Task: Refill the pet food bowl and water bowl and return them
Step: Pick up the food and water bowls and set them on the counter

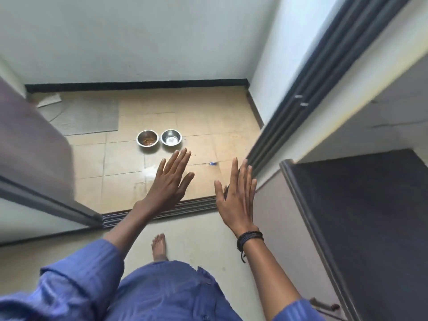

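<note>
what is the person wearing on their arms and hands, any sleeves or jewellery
Loose blue, finely striped sleeves: the left sleeve ends near the elbow, the right sleeve barely shows. The right hand has dark cord bracelets at its wrist; the left hand wears nothing. No gloves.

Grey mat [85, 118], blue scrap [212, 163] on floor

This is a home. A dark ridged door threshold [162, 210] opens onto a small beige tiled floor [208, 117] with white walls [139, 42], where a round steel bowl of brown kibble [147, 138] and a second round steel bowl [171, 137] stand near a grey ribbed mat [88, 117].
</note>
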Available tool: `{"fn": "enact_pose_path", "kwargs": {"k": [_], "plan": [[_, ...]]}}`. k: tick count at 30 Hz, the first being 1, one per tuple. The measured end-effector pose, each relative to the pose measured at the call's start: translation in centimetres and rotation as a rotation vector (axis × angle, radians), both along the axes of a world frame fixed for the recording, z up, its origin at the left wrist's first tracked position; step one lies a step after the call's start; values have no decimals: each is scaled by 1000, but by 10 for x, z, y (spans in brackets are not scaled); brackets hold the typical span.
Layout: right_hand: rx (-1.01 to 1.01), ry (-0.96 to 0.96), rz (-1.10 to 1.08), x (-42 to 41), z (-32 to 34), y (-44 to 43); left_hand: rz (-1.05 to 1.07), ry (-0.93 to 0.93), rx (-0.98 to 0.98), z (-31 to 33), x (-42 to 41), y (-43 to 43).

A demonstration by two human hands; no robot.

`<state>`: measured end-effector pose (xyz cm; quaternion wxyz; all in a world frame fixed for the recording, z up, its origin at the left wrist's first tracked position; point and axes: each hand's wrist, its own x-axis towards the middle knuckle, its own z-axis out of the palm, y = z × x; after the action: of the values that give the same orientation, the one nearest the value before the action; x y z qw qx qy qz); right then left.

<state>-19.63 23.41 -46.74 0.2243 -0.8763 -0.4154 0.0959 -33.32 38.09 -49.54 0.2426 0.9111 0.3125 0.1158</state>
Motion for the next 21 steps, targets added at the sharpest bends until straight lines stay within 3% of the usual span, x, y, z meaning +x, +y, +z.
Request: {"fn": "enact_pose_path", "kwargs": {"k": [7,21], "plan": [[-56,96,72,-11,-23,134,264,-25,-131,-16,-43,118],[-93,263,118,34,-65,298,379,-60,-280,-48,-23,261]]}}
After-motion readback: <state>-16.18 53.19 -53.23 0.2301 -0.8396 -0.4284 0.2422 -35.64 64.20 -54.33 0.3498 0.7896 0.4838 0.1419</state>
